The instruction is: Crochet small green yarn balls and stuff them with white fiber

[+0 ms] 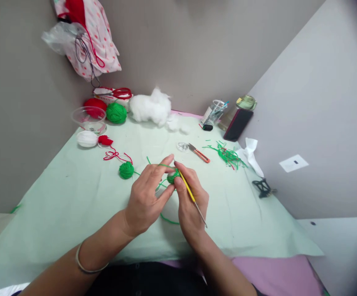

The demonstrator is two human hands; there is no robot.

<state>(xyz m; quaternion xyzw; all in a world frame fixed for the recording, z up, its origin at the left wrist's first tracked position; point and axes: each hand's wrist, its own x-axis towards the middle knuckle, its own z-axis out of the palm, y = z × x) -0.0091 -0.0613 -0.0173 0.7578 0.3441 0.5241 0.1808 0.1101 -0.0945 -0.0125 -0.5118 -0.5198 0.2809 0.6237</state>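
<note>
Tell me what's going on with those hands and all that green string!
A person's left hand and right hand hold a small, rounded green yarn piece between their fingers. The right hand also holds a thin metal tool with a yellow grip. A small green yarn ball sits on the pale green cloth, near a fluffy white heap.

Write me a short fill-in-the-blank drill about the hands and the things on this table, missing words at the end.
The right hand holds a hook whose handle is ____. The bangle is worn on the person's ____ arm, not the other one. The scissors at the back have ____ handles. The fluffy stuffing near the wall is ____ in colour.

Missing words: yellow; left; red; white.
</note>
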